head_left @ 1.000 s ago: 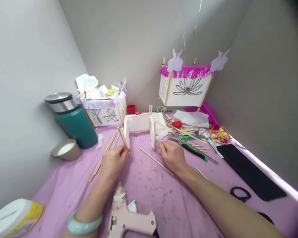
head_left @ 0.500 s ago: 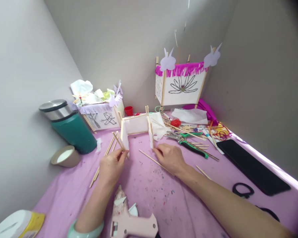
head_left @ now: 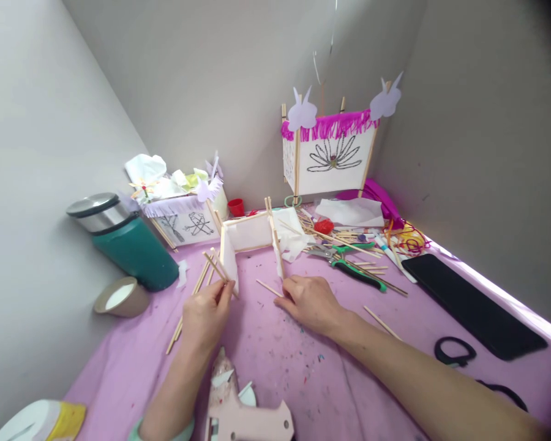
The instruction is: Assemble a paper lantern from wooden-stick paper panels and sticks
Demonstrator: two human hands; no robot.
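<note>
A small three-sided frame of wooden sticks and white paper (head_left: 251,234) stands on the cloth, its near side unfilled. At the near end of its left panel, my left hand (head_left: 206,312) is closed, pinching a slanted wooden stick (head_left: 215,266) between thumb and fingertips. My right hand (head_left: 311,304) lies low by the near end of the right panel (head_left: 277,252). Its fingers are curled, with the thumb against a thin wooden stick (head_left: 267,286) lying on the cloth; the rest of that stick is hidden under the hand.
A pale pink glue gun (head_left: 250,418) lies in front. Left are a green bottle (head_left: 135,251), a cup (head_left: 135,298) and a paper lantern (head_left: 193,223). Right are green-handled pliers (head_left: 358,275), a black phone (head_left: 472,306) and scissors (head_left: 457,352). Behind stands a fringed lantern (head_left: 335,159).
My right thumb has come down from the right panel's end onto the stick on the cloth. My left hand keeps its pinch in about the same place. The view has shifted slightly.
</note>
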